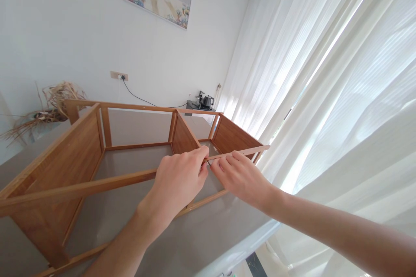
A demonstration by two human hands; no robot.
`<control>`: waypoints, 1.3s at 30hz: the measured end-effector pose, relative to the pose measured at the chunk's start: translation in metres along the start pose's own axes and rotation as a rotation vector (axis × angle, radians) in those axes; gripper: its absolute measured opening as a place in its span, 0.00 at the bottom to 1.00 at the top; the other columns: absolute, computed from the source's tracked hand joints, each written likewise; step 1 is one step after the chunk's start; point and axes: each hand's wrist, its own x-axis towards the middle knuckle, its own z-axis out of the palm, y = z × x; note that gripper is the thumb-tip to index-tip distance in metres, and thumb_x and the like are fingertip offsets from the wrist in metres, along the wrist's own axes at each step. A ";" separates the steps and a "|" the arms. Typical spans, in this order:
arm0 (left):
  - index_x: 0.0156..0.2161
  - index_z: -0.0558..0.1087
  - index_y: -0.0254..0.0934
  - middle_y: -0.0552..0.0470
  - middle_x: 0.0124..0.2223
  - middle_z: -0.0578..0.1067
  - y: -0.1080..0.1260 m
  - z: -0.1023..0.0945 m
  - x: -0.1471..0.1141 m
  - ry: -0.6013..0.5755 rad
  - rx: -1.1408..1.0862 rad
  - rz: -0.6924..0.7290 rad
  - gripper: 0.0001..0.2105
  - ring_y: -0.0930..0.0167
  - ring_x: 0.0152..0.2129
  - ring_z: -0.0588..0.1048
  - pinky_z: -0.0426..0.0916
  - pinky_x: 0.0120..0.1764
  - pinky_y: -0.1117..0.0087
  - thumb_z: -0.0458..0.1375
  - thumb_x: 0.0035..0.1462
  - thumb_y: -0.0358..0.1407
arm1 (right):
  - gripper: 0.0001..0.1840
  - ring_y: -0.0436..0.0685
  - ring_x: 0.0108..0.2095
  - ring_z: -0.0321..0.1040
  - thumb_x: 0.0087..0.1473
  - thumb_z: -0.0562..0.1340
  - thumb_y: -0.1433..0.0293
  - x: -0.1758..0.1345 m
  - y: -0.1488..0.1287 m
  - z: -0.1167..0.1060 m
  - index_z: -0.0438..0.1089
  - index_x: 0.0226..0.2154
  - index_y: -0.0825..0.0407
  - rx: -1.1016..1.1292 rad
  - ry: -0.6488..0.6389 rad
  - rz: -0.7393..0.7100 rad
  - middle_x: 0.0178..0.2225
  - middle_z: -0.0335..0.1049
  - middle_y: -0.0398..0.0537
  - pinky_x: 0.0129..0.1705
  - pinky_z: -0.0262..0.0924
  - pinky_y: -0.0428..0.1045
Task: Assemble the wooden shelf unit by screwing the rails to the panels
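A wooden shelf frame (84, 189) lies on the grey tabletop (227, 216), its panels standing upright. My left hand (180, 177) is closed at the near upper rail, where the middle panel (185, 134) meets it. Close beside it on the right, my right hand (240, 177) is closed with bent fingers against the right stretch of rail (250, 151). A thin dark metal piece (208, 162) shows in the small gap between my two hands. Its kind is hidden by my fingers, and so is the joint itself.
Dried plant stems (61, 97) lie behind the frame's left end. A black kettle (208, 101) stands on a small dark stand by the wall. A cord runs from a wall socket (118, 75). White curtains (325, 73) hang along the right side.
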 end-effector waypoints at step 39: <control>0.50 0.68 0.50 0.59 0.29 0.80 0.000 0.000 0.000 0.000 0.042 -0.006 0.11 0.63 0.25 0.80 0.48 0.25 0.69 0.49 0.65 0.37 | 0.19 0.50 0.23 0.42 0.68 0.56 0.73 -0.011 -0.035 0.021 0.60 0.23 0.52 0.534 0.247 0.450 0.20 0.53 0.38 0.28 0.42 0.50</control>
